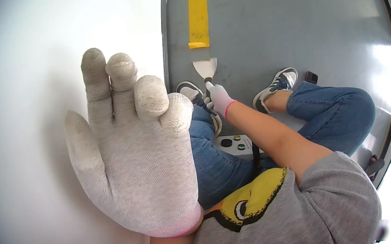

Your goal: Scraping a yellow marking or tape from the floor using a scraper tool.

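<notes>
My left hand (140,155), in a whitish knitted glove with a pink cuff, is raised large in the foreground with its palm toward me. It is open and holds nothing; its thumb stands off to the left, and two of its fingers bend forward. My right hand (219,99), gloved the same way, is closed round the handle of a scraper (205,68) with a broad, flared metal blade. The blade is low over or on the grey floor, a short gap from the end of a yellow tape strip (197,10). That end of the tape looks folded or lifted.
A white wall (32,146) with a dark lower edge runs along the left. I sit low, a shoe (276,87) on the grey floor (290,12). A dark phone (310,77) lies beyond my right leg. Between my legs is a white box with round knobs (237,145).
</notes>
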{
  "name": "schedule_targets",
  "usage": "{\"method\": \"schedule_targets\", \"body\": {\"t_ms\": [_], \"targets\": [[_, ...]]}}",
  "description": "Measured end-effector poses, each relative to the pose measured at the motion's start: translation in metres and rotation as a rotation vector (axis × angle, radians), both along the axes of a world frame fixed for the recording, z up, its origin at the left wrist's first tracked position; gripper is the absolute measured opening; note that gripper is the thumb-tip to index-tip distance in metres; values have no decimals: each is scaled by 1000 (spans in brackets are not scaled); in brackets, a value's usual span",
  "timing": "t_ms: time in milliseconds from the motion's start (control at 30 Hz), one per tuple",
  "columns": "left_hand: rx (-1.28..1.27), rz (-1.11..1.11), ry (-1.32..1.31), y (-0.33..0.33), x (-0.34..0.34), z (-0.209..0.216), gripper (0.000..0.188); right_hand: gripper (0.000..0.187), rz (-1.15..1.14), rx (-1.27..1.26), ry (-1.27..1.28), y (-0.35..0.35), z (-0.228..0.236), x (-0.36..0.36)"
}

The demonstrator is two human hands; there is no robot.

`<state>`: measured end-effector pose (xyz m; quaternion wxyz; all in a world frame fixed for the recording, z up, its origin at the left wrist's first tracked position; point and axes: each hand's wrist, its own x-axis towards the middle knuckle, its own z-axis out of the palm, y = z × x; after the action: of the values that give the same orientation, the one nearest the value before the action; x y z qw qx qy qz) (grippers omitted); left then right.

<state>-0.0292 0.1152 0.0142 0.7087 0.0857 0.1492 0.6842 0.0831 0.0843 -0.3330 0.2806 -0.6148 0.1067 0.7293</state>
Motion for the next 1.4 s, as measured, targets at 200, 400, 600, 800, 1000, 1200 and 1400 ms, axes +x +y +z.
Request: {"method": "schedule_targets", "body": {"t_ms": [200,400,600,800,1000,1200,1400], "targets": [[14,-22,15,0,-1,-3,51,22,-29,-24,98,64,-3,-16],[51,-29,9,-2,-1,-4,49,28,-313,-103,257,75,6,-19],[33,-20,7,-1,-2,0,49,26,-68,64,181,22,11,-2],[-10,-6,18,-1,-1,3,49,22,-9,-44,134,-18,-1,2],[108,-116,99,7,-6,-6,47,22,0,46,104,40,-22,-15],[-71,-155,266,3,-10,24,45,28,-276,-131,243,84,16,-45],[3,-54,60,3,1,0,46,31,-572,-48,543,90,4,-8]]}}
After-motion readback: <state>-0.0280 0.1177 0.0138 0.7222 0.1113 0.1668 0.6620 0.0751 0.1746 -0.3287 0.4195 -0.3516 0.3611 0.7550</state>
